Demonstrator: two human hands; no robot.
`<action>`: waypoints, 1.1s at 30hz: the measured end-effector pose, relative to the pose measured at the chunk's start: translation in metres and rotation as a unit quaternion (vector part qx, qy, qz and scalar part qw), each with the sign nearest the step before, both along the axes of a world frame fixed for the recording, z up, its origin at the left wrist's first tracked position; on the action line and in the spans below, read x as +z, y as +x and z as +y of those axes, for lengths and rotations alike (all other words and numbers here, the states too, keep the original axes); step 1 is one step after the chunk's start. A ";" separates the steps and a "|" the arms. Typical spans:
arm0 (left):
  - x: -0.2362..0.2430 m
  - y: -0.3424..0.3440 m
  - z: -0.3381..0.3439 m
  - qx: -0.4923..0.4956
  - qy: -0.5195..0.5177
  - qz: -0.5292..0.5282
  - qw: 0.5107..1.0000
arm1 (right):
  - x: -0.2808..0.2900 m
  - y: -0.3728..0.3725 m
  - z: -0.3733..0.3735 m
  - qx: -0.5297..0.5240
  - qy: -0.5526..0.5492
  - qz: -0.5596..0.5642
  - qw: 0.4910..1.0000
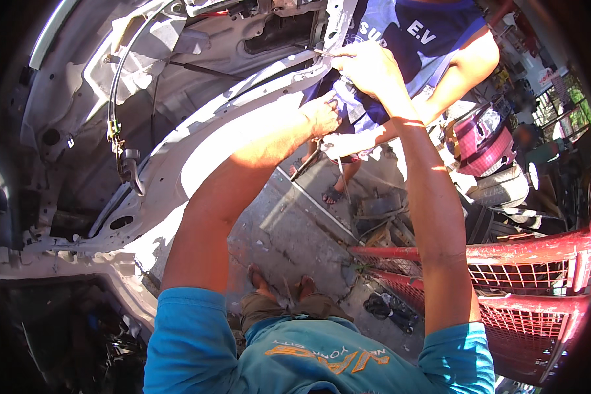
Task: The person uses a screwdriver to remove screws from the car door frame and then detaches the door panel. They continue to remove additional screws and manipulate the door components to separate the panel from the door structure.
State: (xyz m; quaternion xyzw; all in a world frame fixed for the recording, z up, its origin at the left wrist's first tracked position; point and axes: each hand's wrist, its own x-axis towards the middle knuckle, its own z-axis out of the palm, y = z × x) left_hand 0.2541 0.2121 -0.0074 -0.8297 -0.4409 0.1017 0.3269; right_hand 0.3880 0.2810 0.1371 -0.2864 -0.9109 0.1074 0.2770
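A light-coloured car body shell (pixel 197 128) with bare metal edges fills the left side. My right hand (pixel 371 65) is closed at the far end of the panel edge. From its fingers a thin metal rod-like tool (pixel 324 53) points left across the body frame. Lower and to the left, my left hand (pixel 322 114) has its fingers curled in beside the outer panel; what they hold, if anything, is hidden. Just below it is a co-worker's hand (pixel 339 145), near a dark narrow strip (pixel 306 161) that hangs down.
A co-worker in a dark blue sleeveless jersey (pixel 407 46) stands close on the far side. Red metal mesh racks (pixel 532 253) stand at the right. Scrap parts and a red plaid item (pixel 484 146) are piled behind them. A black cable (pixel 115 85) hangs inside the car shell.
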 end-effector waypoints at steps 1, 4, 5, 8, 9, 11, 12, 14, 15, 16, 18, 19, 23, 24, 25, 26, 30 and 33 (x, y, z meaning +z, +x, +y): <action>0.005 -0.007 -0.020 0.031 0.008 0.012 0.999 | 0.003 -0.007 -0.007 0.011 -0.002 0.002 1.000; 0.004 -0.009 -0.061 0.090 0.029 -0.004 0.995 | -0.001 -0.003 0.003 0.005 -0.018 -0.005 1.000; 0.006 -0.012 -0.083 0.112 0.043 -0.032 0.992 | 0.000 -0.003 0.003 0.003 -0.021 -0.010 1.000; 0.008 -0.025 -0.163 0.186 0.068 -0.185 0.962 | 0.001 -0.001 0.004 -0.002 -0.019 -0.015 1.000; 0.016 -0.023 -0.183 0.251 -0.013 -0.313 0.916 | 0.000 0.000 0.003 -0.007 -0.009 -0.010 1.000; 0.031 -0.012 -0.214 0.346 -0.113 -0.492 0.791 | 0.000 -0.002 0.002 -0.007 -0.002 -0.004 1.000; 0.036 -0.004 -0.227 0.376 -0.132 -0.551 0.733 | 0.001 -0.001 0.003 -0.006 -0.002 -0.007 1.000; 0.033 0.008 -0.242 0.405 -0.139 -0.651 0.627 | 0.002 -0.003 0.000 -0.010 -0.018 -0.008 1.000; 0.025 0.012 -0.241 0.385 -0.120 -0.691 0.600 | 0.003 -0.003 -0.002 -0.018 -0.034 -0.006 0.999; 0.017 0.016 -0.239 0.366 -0.101 -0.727 0.572 | 0.003 -0.004 -0.003 -0.025 -0.051 -0.002 0.998; 0.015 0.024 -0.234 0.337 -0.072 -0.796 0.498 | 0.000 -0.006 -0.005 -0.026 -0.044 0.001 0.999; 0.030 0.033 -0.226 0.326 -0.066 -0.828 0.451 | -0.001 -0.003 -0.004 -0.031 -0.040 0.001 0.999; 0.055 0.044 -0.200 0.291 -0.035 -0.906 0.306 | 0.000 0.000 -0.006 -0.023 -0.049 -0.001 0.999; 0.057 0.041 -0.195 0.293 -0.045 -0.905 0.305 | -0.003 0.000 -0.003 -0.020 -0.038 0.006 0.999; 0.058 0.042 -0.189 0.276 -0.033 -0.910 0.309 | -0.004 0.000 -0.003 -0.015 -0.029 0.014 0.999; 0.058 0.044 -0.184 0.259 -0.022 -0.914 0.313 | -0.004 0.000 -0.003 -0.024 -0.036 0.012 0.999; 0.061 0.037 -0.160 0.198 -0.031 -0.949 0.242 | -0.001 -0.002 -0.004 -0.045 -0.051 -0.001 0.998; 0.067 0.025 -0.145 0.165 -0.051 -0.969 0.178 | -0.005 -0.005 -0.002 -0.035 -0.039 0.009 0.999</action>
